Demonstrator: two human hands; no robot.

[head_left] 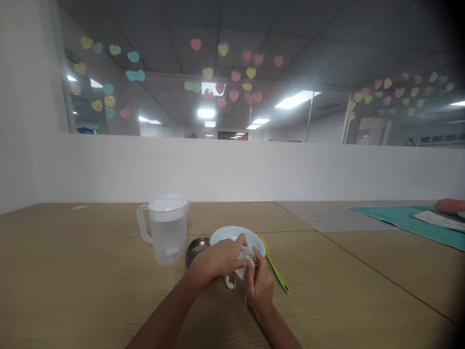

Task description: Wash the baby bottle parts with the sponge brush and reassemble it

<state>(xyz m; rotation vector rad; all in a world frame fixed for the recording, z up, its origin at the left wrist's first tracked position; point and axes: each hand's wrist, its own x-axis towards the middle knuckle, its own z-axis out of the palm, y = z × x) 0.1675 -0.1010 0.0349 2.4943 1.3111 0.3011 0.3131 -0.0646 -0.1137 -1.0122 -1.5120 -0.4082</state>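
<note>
Both my hands meet over the front edge of a white bowl (232,232). My left hand (221,257) is closed, its thumb and fingers on a small clear container (247,254) with something whitish in it. From the other side my right hand (259,283) grips the same container. Its exact kind is hard to make out. Just below my fingers shows a white curved handle (229,282), its other end hidden by my hands. A shallow metal dish (196,248) lies left of the bowl, partly behind my left wrist.
A translucent lidded pitcher (169,235) stands at the left. Right of the bowl lies a utensil with a green handle (279,275) and a yellow end. A teal cloth (403,218) with a white item lies at far right. A low white wall (232,169) borders the table.
</note>
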